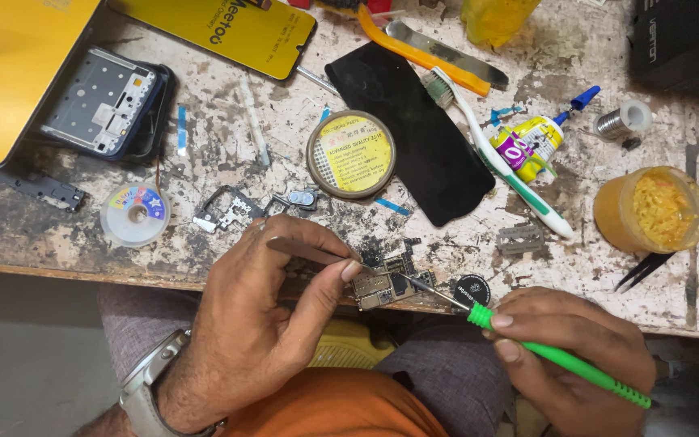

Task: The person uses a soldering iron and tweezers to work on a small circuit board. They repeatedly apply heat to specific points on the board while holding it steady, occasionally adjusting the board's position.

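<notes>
Head view, worn and stained workbench (228, 121), front edge.

Left hand (260, 324): fingers curled, thumb and forefinger pressed together on a pair of metal tweezers (309, 252). Tweezers lie nearly flat, pointing right; their tips reach the left end of a small phone circuit board (390, 285). Whether the tips pinch a part or only touch the board cannot be told. A wristwatch (151, 384) sits on this wrist.

Right hand (568, 356): closed around the green handle of a thin-tipped soldering tool (560, 358), thumb and forefinger clamped near the front of the grip. The metal shaft runs up and left, its tip on the right part of the board.

Circuit board: lies at the very front edge of the bench, between the two hands, partly overhanging above the person's lap. A small round black disc (472, 289) lies just right of it.

Surroundings:
- round tin of flux paste (351, 154), lid off, behind the board
- black phone screen glass (418, 133), beside the tin
- toothbrush (499, 162), white and green, partly across the glass
- small glue tube (531, 146) with blue cap
- orange jar (650, 209) holding yellow paste, far right
- solder wick spool (135, 212), left
- phone frame (107, 101), opened, far left
</notes>
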